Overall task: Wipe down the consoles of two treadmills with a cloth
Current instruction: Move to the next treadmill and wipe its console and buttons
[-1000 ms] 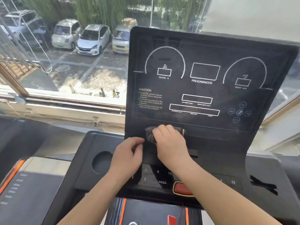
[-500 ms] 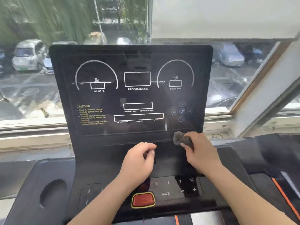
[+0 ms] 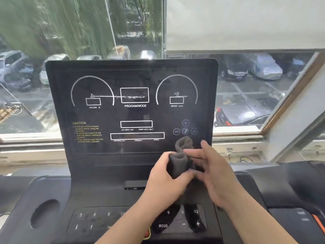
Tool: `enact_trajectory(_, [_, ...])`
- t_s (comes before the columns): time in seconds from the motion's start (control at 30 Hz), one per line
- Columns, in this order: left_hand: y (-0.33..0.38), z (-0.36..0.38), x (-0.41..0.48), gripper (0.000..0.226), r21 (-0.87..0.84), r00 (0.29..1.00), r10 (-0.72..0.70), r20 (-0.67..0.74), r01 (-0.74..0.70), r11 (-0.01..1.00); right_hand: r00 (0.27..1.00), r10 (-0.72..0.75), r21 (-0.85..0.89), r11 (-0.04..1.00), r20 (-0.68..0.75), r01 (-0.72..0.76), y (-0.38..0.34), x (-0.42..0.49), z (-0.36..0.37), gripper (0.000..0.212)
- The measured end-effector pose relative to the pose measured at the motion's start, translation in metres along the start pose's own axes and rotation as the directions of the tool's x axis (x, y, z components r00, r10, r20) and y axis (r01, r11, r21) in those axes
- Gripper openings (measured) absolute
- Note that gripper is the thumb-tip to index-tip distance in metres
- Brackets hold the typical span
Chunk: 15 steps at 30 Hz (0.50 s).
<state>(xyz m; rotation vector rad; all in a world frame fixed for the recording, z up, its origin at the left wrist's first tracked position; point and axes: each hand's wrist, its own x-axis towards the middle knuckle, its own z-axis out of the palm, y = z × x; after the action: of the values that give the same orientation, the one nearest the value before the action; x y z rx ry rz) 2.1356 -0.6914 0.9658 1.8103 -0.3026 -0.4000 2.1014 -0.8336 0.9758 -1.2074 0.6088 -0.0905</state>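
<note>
cloth in left hand, right hand alongside

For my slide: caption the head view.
Left hand grips a dark cloth, right hand touching it, before the treadmill console.

The left hand covers the lower part of the cloth. The right hand is blurred, its hold unclear. Both forearms run off the bottom edge, hiding most of a red button. The yellow caution text is too blurred to read
</note>
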Motion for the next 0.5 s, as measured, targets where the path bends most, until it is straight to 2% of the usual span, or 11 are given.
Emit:
enact_trajectory(0.03, [0.007,0.001,0.003,0.027,-0.046,0.999,0.005,-0.054,-0.007,0.999,0.999,-0.039,-0.005,0.999,-0.024,0.039,-0.004,0.002,-0.003,0.041])
enact_trajectory(0.1, [0.019,-0.002,0.01,0.031,-0.1,0.998,0.028,-0.062,-0.034,0.994,0.989,-0.134,-0.054,0.99,-0.064,0.13,-0.012,0.009,-0.014,0.019])
enact_trajectory(0.2, [0.034,-0.019,0.018,0.036,-0.069,0.993,0.117,0.023,-0.115,0.991,0.988,-0.148,-0.13,0.98,0.036,0.152,-0.027,0.014,-0.033,0.007])
enact_trajectory(0.23, [0.037,-0.024,0.021,0.036,-0.035,0.989,0.147,0.017,-0.146,0.989,0.986,-0.153,-0.155,0.975,0.067,0.162,-0.032,0.015,-0.036,0.006])
enact_trajectory(0.27, [0.036,-0.028,0.026,0.034,0.013,0.985,0.169,-0.016,-0.169,0.986,0.981,-0.18,-0.182,0.965,0.068,0.189,-0.033,0.018,-0.038,0.016])
enact_trajectory(0.33, [0.034,-0.035,0.04,0.023,0.163,0.967,0.229,-0.113,-0.209,0.964,0.973,-0.23,-0.222,0.949,-0.005,0.224,-0.04,0.022,-0.032,0.029])
enact_trajectory(0.43, [0.044,-0.043,0.065,0.02,0.301,0.921,0.368,-0.127,-0.317,0.899,0.931,-0.354,-0.321,0.894,-0.083,0.312,-0.059,0.03,-0.018,0.025])
enact_trajectory(0.5, [0.064,-0.047,0.083,0.022,0.39,0.867,0.492,-0.079,-0.427,0.815,0.855,-0.483,-0.37,0.841,-0.189,0.394,-0.076,0.039,-0.014,0.016])
